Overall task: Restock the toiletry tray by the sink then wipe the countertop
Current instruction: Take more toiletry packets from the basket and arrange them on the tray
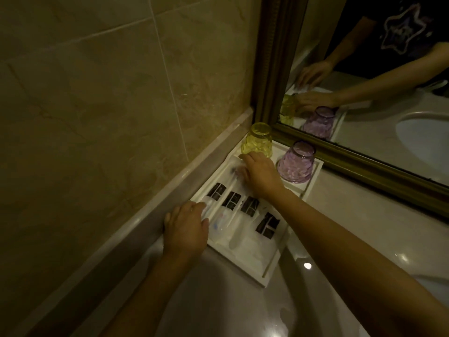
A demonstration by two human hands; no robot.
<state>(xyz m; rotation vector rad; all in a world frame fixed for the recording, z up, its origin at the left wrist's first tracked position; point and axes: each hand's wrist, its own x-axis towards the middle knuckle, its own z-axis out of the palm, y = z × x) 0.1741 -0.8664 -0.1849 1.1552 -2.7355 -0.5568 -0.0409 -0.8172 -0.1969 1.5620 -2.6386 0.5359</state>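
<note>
Pretty sure I'm looking at a hotel bathroom: tan stone tiles, a gilt-framed mirror with the sink reflected in it, a glossy countertop, and a white tray of sealed packets plus an upturned yellow glass and purple glass.
</note>
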